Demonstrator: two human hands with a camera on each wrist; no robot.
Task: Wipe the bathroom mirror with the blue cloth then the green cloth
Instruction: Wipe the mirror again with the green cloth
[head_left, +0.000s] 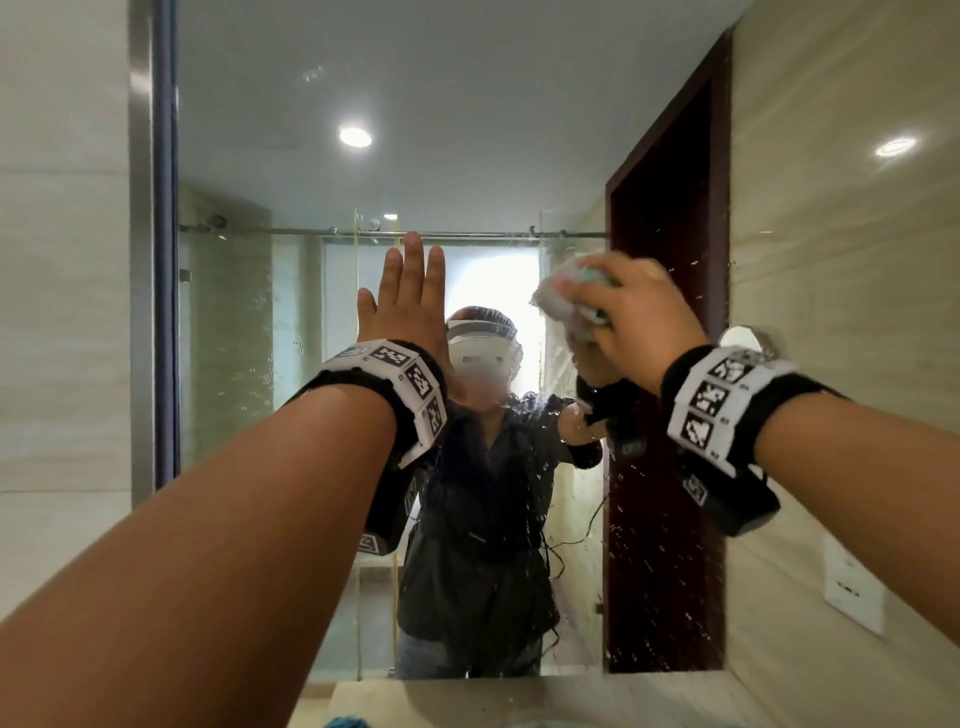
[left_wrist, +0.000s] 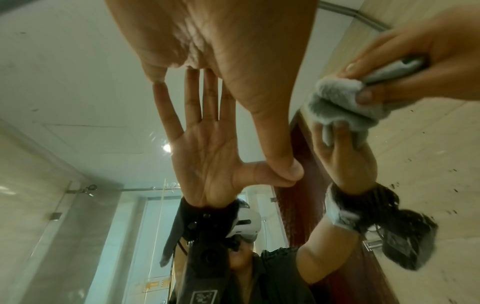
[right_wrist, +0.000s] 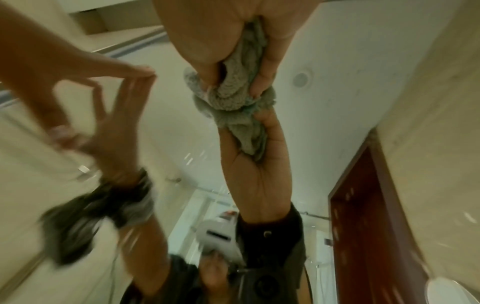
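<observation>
Head view: left hand (head_left: 402, 306) flat on the mirror (head_left: 291, 156), fingers straight and holding nothing; right hand (head_left: 631, 312) bunches the green cloth (head_left: 563, 301) against the glass near the mirror's right edge. Right wrist view alone shows fingers and thumb curled round the wadded cloth (right_wrist: 233, 96). Only the head view shows water droplets (head_left: 660, 545) lower right.

cloth (head_left: 571, 291) mostly hidden in right hand (head_left: 641, 317)

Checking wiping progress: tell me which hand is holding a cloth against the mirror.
The right hand: it grips the bunched pale green cloth. The left hand is flat and bare.
</observation>
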